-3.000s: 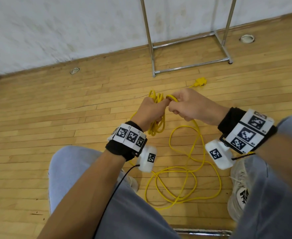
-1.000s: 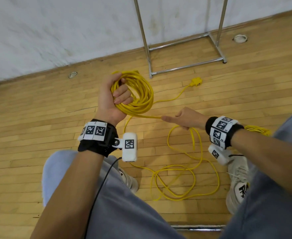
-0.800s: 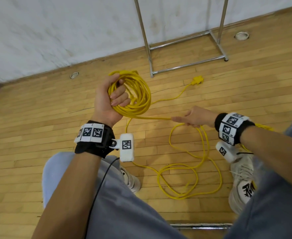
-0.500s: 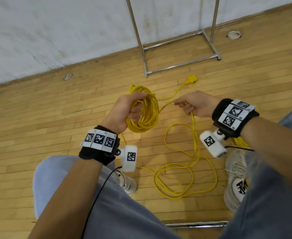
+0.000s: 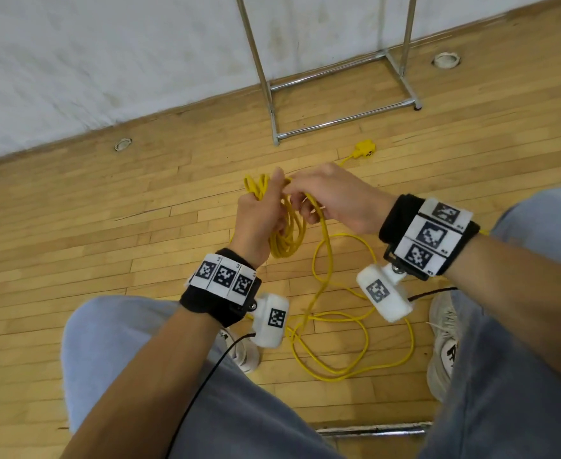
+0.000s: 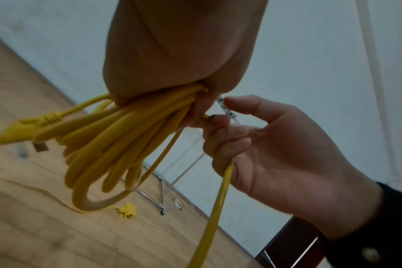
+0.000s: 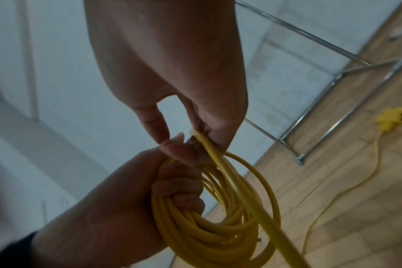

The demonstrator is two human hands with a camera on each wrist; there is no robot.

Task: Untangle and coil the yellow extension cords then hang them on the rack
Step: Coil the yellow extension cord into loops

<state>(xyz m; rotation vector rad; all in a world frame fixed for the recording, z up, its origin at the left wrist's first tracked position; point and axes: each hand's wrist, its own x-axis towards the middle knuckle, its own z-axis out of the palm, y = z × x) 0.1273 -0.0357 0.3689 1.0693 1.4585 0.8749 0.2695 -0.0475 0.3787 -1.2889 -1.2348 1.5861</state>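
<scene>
Yellow cord (image 5: 287, 233) — tight hanging coil in left hand's (image 5: 259, 217) grip, loose strand pinched by right hand (image 5: 335, 202).

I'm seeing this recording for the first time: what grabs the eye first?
The bright yellow coil, gripped in the left hand at centre, stands out first, with the right hand pinching a strand against it. Next, loose yellow cord sprawls over the wooden floor between the feet, before a chrome rack by the wall.
</scene>
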